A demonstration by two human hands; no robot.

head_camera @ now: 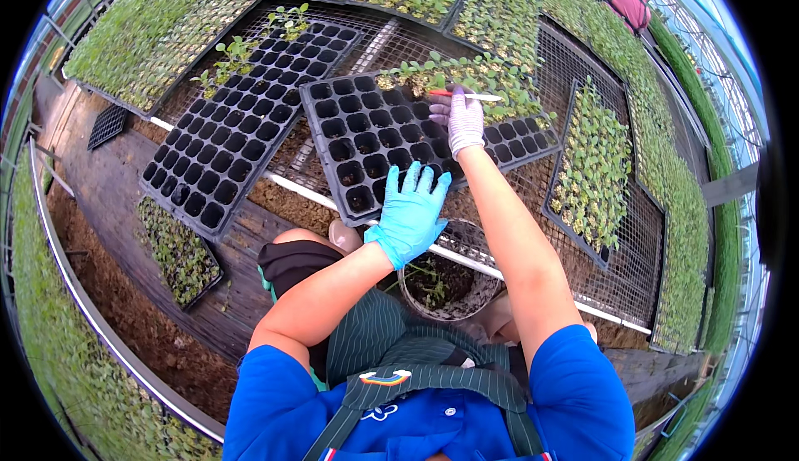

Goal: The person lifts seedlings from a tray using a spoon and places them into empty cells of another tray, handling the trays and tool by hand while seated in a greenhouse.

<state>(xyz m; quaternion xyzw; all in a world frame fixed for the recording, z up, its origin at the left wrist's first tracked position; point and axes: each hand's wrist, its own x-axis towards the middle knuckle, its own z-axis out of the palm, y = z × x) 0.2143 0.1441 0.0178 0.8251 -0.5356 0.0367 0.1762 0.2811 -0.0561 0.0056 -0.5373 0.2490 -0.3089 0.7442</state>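
My left hand [409, 214], in a blue disposable glove, lies with fingers spread on the near side of a black plastic cell tray [365, 143]. My right hand [460, 121], in a striped knit glove, is closed around a slim red-and-white hand tool [477, 96] above the tray; its exact kind is unclear. Green seedlings [490, 80] fill the far part of this tray, while its near cells hold no plants. Beside it on the left, a second black cell tray [231, 124] bears a few seedlings [234, 55] along its far left edge.
A wire-mesh bench [630, 286] with a white front rail [299, 191] supports the trays. A bucket [450, 317] with soil and plant scraps stands below my hands. Seedling trays lie at right [593, 161] and on the floor [178, 249]. Another person [629, 5] is far right.
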